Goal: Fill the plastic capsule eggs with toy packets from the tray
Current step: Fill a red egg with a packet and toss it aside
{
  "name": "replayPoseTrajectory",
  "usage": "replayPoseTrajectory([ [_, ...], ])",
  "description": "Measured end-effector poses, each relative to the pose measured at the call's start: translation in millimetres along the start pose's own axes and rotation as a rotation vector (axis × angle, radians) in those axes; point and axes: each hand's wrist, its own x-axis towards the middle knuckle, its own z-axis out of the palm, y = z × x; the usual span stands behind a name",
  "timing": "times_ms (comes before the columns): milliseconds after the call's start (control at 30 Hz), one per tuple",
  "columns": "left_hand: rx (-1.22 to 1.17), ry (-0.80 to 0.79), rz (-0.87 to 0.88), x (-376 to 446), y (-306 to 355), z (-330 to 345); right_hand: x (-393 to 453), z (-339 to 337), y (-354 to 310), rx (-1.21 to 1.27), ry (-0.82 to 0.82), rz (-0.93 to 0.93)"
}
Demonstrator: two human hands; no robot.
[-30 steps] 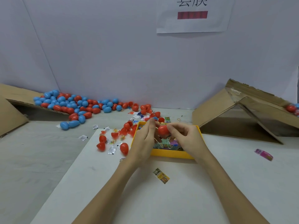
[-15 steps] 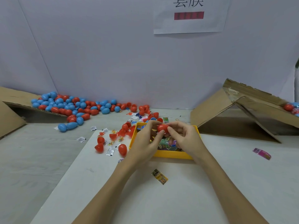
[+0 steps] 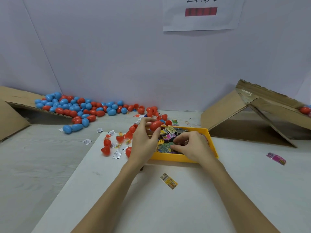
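Note:
A yellow tray (image 3: pixel 212 142) full of colourful toy packets (image 3: pixel 168 137) sits on the white board in front of me. My left hand (image 3: pixel 144 142) holds a closed red capsule egg (image 3: pixel 155 125) in its fingertips above the tray's far left corner. My right hand (image 3: pixel 191 145) reaches down into the tray, its fingers curled among the packets; whether it grips one is hidden. Loose red egg halves (image 3: pixel 106 150) and small white packets (image 3: pixel 117 154) lie left of the tray.
A pile of red and blue eggs (image 3: pixel 75 108) spreads along the back wall on the left over a cardboard flap. A folded cardboard box (image 3: pixel 255 113) stands at the right. A yellow packet (image 3: pixel 168 180) and a pink packet (image 3: pixel 276 158) lie on the board.
Both hands held the red egg together before. My right hand has let go and dropped into the tray, while my left hand keeps the egg and has lifted it slightly left.

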Motion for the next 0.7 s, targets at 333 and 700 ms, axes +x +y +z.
replayPoseTrajectory([
  [333, 0.039, -0.062, 0.027, -2.5, 2.0, 1.1, 2.7, -2.9, 5.7, 0.172, -0.011, 0.005],
  [700, 0.188, -0.158, 0.069, -5.3, 1.5, 2.5, -1.2, -7.7, 2.0, 0.320, -0.085, -0.038],
])
